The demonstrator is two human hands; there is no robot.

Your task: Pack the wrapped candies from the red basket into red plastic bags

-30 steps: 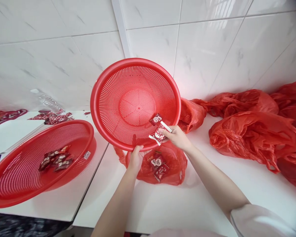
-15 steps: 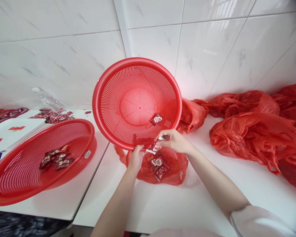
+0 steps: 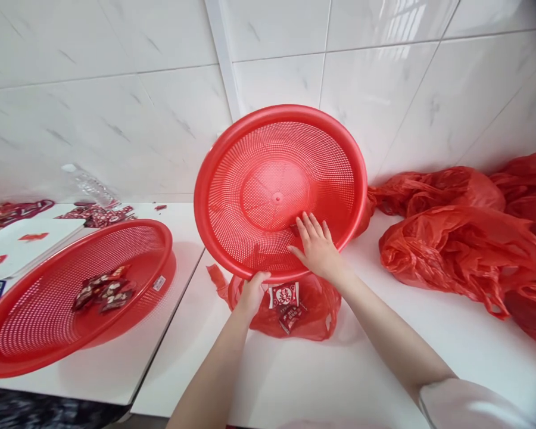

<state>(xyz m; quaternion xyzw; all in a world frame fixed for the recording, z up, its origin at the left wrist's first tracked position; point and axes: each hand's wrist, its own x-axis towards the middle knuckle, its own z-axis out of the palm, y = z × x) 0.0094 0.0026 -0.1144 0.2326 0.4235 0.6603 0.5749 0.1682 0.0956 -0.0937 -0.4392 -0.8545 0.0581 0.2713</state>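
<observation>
Head cam: person's got a red basket [image 3: 277,138] tilted just above a red bag [image 3: 268,329] w/ pkts [image 3: 284,295] in it.
L hand [image 3: 252,292] grips near rim; R hand [image 3: 318,249] inside, fingers spread wide over a mostly hidden pkt. 2nd basket [image 3: 31,325], L side, has pkts too. White counter [image 3: 286,381], tiled wall [image 3: 277,30], more red bags [image 3: 455,250] on R. Held basket's mouth faces person, base twd wall, axis person-to-wall.
</observation>
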